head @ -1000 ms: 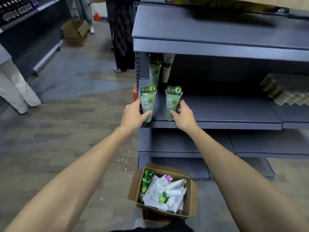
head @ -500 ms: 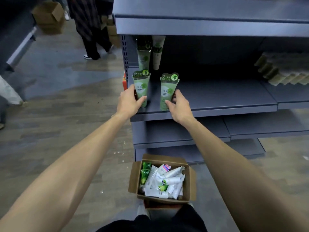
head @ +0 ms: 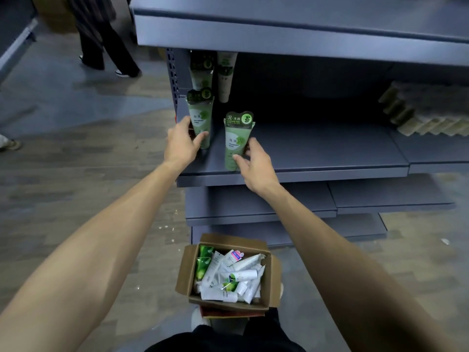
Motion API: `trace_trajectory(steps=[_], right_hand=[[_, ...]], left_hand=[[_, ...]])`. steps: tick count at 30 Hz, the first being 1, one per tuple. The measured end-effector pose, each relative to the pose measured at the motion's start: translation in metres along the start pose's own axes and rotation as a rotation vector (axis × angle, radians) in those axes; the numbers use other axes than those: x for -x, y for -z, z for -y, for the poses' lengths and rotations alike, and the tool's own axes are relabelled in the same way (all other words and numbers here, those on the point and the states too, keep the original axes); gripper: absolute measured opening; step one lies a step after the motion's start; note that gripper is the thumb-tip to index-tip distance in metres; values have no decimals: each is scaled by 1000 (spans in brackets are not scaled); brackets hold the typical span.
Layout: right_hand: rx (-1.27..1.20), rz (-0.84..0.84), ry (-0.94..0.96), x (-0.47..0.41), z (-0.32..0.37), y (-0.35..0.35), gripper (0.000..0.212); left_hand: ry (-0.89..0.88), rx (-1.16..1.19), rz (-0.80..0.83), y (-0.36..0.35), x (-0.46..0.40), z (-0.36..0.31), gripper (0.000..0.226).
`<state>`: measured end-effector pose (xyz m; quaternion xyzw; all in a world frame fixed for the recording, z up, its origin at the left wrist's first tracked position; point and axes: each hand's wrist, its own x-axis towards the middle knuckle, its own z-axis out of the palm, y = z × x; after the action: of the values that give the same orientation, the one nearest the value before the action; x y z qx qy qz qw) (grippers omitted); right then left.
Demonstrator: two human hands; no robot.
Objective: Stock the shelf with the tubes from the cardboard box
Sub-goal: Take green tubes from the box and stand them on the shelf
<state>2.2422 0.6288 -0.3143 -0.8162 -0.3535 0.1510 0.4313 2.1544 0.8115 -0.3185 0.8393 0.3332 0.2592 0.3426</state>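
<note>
Two green tubes stand upright on the grey shelf [head: 317, 158]. My left hand [head: 181, 142] grips the left green tube [head: 200, 118], which stands further back near the shelf's left end. My right hand [head: 253, 162] holds the right green tube [head: 237, 141] near the shelf's front edge, thumb and fingers around its lower part. Behind them two more tubes [head: 214, 72] stand in the shadow at the back. On the floor below, the open cardboard box [head: 269, 283] holds several white and green tubes [head: 228, 275].
A stack of pale packages [head: 426, 110] lies at the right end of the shelf. Lower grey shelves [head: 279, 201] jut out beneath. A person's legs [head: 106, 47] stand in the aisle at the upper left. Another shelf unit [head: 15, 41] borders the far left.
My left hand has pushed its tube back, deeper onto the shelf. My right hand still holds the other tube near the front edge. The view has dropped closer to the shelf.
</note>
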Motion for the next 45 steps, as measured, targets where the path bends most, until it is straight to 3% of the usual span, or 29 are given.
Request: trace_trajectory(steps=[7, 13, 19, 31, 45], right_hand=[[-27, 38, 11, -10, -5, 4, 18], [-48, 33, 38, -21, -3, 4, 20], [-55, 36, 54, -33, 3, 3, 22], [-43, 34, 69, -42, 2, 0, 22], [-49, 39, 66, -47, 2, -2, 23]], left_hand=[[9, -22, -69, -15, -23, -3, 24], [16, 58, -116, -13, -39, 1, 37], [-90, 54, -56, -10, -46, 9, 33], [-37, 68, -134, -23, -61, 3, 23], [-30, 67, -143, -22, -62, 1, 28]])
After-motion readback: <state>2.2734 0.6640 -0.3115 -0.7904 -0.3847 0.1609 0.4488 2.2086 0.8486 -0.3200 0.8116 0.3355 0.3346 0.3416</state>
